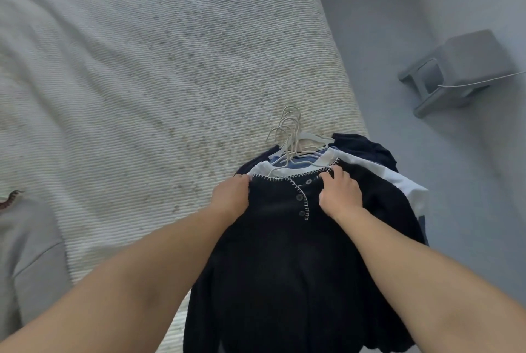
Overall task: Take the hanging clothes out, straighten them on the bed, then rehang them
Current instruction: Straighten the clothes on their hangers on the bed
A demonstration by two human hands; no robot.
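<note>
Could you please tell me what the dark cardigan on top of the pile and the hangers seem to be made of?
The dark cardigan looks like a soft, fuzzy knit, matte, with pale blanket stitching along its neckline and placket. The hangers look like pale plastic or coated bodies with thin, wire-like hooks; which one, the picture leaves open.

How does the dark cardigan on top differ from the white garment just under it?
The dark cardigan lies fully exposed on top of the pile; the white garment shows only at its edges. The cardigan has buttons and pale stitched trim; the white one looks plain. Both hands, left hand and right hand, touch only the cardigan. Both are on hangers on the bed.
</note>
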